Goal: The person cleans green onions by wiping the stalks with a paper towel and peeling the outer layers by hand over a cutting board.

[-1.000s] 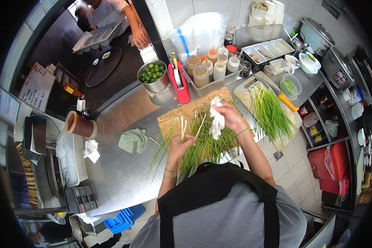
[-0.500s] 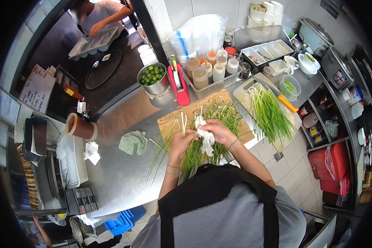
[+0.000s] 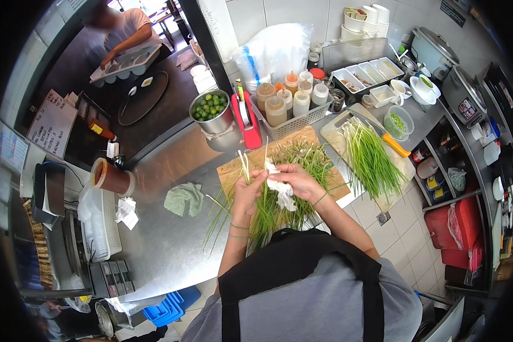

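My left hand [image 3: 247, 195] is closed around a few spring onions [image 3: 244, 165], their white ends pointing up and away from me. Crumpled white tissue [image 3: 285, 197] is gripped in my right hand [image 3: 301, 183]. Both hands' fingertips meet at a pale stalk, partly hidden by the tissue. Under and behind them, a loose heap of spring onions [image 3: 302, 157] with stringy roots and trimmings covers much of a brown sheet [image 3: 229, 172]. To the right, a neater bunch of spring onions [image 3: 373, 162] lies on a cutting board [image 3: 337, 126], beside an orange-handled knife [image 3: 397, 145].
A green cloth [image 3: 184, 199] lies on the steel counter [image 3: 154, 239] at left. Behind the work are a pot of green citrus [image 3: 211, 108], a red tape dispenser [image 3: 247, 122] and a basket of sauce bottles [image 3: 293, 126]. Beyond the opening, a person handles a tray [image 3: 125, 64].
My left hand has shifted slightly, and the stalks in it lean a little further left. The tissue has moved slightly with my right hand. The person across has reached lower into the tray.
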Motion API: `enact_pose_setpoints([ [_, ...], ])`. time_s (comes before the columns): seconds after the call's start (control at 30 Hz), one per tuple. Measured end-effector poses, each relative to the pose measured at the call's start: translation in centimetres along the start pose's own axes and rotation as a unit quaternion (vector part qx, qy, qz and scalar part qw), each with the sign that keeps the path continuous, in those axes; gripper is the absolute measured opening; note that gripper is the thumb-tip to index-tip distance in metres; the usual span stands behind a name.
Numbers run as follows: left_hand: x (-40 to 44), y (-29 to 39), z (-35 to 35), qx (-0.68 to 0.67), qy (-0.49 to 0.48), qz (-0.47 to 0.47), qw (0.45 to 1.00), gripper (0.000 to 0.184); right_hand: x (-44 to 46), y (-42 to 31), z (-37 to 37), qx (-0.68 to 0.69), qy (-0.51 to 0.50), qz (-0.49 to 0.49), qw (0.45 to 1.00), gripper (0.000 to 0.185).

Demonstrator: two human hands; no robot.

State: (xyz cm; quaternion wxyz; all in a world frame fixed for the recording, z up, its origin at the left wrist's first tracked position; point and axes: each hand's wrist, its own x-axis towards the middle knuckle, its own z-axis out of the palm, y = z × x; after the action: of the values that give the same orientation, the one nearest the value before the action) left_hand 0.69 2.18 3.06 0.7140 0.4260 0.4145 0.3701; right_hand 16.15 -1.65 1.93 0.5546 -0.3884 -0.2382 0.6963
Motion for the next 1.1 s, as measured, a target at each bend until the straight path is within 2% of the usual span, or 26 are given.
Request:
enact_pose_setpoints([
  [0.13, 0.6, 0.1, 0.4, -0.025, 0.002, 0.017, 1.0, 0.012, 0.4, 0.4, 0.8, -0.056, -0.017, 0.002, 0.998, 0.014],
  [0.33, 0.4, 1.4, 0.6, -0.075, -0.004, 0.066, 0.995, 0.01, -0.7, -0.5, 2.0, -0.159, -0.027, -0.058, 0.985, 0.014],
  [0.63, 1.3, 3.6, -1.4, -0.176, 0.049, 0.172, 0.968, 0.007, -1.3, 0.6, -0.4, -0.266, -0.045, -0.057, 0.961, 0.015],
  [0.7, 1.3, 4.1, -1.8, -0.196, 0.068, 0.182, 0.961, 0.007, -1.8, 0.5, -0.4, -0.239, -0.041, -0.063, 0.968, 0.015],
  [0.83, 1.8, 3.7, -3.0, -0.2, 0.052, 0.207, 0.956, 0.014, -2.6, 0.0, 0.1, -0.227, -0.013, -0.086, 0.97, 0.017],
  [1.03, 1.0, 4.4, -2.4, -0.209, 0.071, 0.222, 0.95, 0.029, -1.8, 1.0, -1.0, -0.321, 0.035, -0.158, 0.933, 0.014],
  [1.1, 1.3, 4.2, -2.8, -0.233, 0.082, 0.239, 0.939, 0.03, -2.0, 1.0, -1.3, -0.332, 0.036, -0.155, 0.93, 0.015],
])
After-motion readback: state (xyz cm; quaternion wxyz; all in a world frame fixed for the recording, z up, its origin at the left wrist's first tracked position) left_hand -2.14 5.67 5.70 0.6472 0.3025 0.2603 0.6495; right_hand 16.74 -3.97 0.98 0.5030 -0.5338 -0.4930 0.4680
